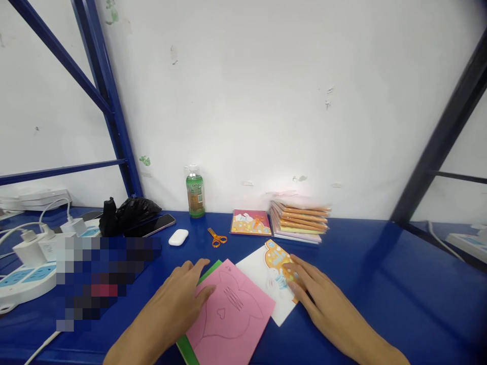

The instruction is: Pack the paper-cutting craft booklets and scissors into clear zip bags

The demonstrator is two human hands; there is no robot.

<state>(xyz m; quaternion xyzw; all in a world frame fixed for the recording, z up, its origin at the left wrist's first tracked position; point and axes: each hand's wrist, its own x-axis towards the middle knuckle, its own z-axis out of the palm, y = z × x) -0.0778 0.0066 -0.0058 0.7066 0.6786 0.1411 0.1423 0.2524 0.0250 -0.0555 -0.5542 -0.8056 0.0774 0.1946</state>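
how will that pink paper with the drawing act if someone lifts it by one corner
The pink paper looks thin and flat, so it's probably light and may sag. It lies over part of the green paper, which might shift along with it.

Scuffed white wall [236, 101] behind a blue tabletop [384, 274], blue metal frame [112, 119] at left.

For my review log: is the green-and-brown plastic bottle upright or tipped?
Upright: the green-and-brown plastic bottle stands vertically on the blue table, narrow end up.
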